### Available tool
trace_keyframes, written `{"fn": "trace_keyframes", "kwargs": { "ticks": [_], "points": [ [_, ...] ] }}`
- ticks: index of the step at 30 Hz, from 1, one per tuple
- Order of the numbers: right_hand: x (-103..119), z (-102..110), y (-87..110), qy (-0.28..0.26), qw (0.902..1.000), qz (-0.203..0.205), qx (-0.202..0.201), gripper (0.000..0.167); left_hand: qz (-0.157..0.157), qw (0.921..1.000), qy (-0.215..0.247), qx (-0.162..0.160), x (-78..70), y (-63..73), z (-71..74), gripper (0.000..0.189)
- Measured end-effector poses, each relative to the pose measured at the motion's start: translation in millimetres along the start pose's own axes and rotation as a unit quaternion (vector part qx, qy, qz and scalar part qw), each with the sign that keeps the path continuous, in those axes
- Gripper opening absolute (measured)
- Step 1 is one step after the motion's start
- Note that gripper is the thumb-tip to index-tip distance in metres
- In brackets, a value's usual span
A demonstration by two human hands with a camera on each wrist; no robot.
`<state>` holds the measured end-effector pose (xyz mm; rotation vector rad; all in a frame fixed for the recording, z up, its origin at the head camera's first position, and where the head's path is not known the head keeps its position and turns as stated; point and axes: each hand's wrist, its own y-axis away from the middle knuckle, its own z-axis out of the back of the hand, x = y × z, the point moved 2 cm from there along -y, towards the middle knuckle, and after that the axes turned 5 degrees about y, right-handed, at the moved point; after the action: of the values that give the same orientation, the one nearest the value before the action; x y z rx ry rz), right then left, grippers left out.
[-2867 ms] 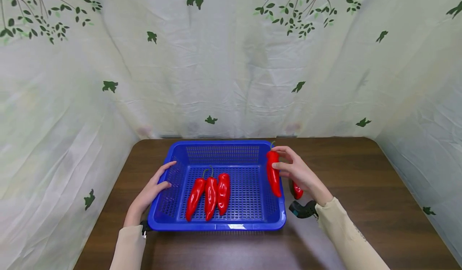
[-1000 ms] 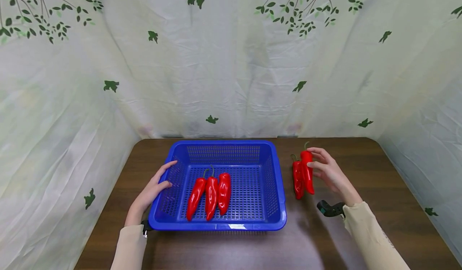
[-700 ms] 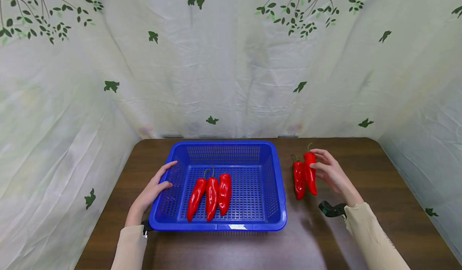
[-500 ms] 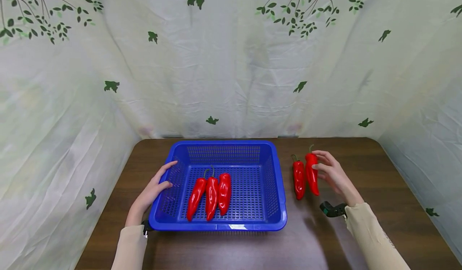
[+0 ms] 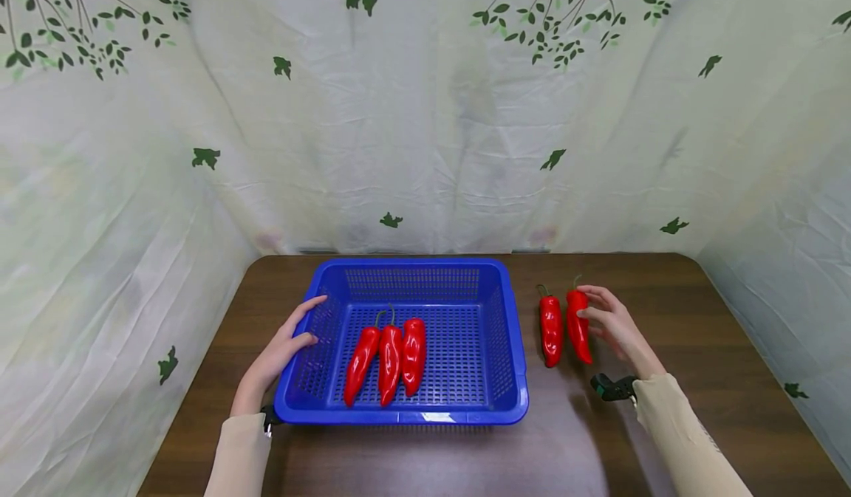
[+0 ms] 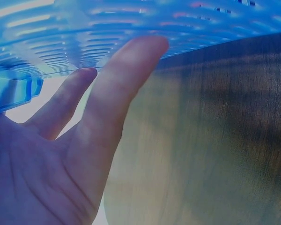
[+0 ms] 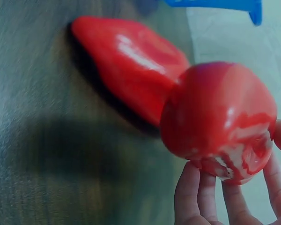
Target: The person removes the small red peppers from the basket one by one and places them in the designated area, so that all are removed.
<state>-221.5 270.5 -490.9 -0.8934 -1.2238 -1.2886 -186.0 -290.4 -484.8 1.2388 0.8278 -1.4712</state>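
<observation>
My right hand (image 5: 614,331) pinches a long red pepper (image 5: 577,323) with a green stem between thumb and fingertips. The right wrist view shows this held pepper (image 7: 220,115) end-on, tilted above the tabletop. Just left of it, a second red pepper (image 5: 550,331) lies on the table. My left hand (image 5: 272,360) rests at the left side of a blue mesh basket (image 5: 412,416), fingers spread and fairly straight. In the left wrist view, the thumb (image 6: 114,89) touches the basket's slotted wall (image 6: 131,33). Three red peppers (image 5: 390,364) lie side by side within the basket.
The brown wooden table (image 5: 678,312) extends to the right of the peppers and in front of the basket. A pale cloth backdrop (image 5: 425,150) with printed leaves hangs behind the table and along both sides.
My right hand has carried its pepper from above the basket's right rim rightward, past the pepper lying on the table, then lowered it beside that one. My left hand has stayed in place.
</observation>
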Motion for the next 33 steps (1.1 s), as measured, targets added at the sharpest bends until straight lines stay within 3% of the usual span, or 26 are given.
{"fn": "trace_keyframes", "kwargs": {
  "ticks": [22,33],
  "points": [
    [-18.0,-3.6,-13.9,0.066,0.9971,-0.027,-0.026,0.053,-0.005,1.0000,-0.001,-0.003,-4.8,1.9,-2.1,0.062],
    [-19.0,-4.6,-15.8,0.078,0.9963,-0.033,-0.016,0.054,-0.007,1.0000,0.000,-0.004,-3.2,1.3,-2.4,0.062]
  ]
}}
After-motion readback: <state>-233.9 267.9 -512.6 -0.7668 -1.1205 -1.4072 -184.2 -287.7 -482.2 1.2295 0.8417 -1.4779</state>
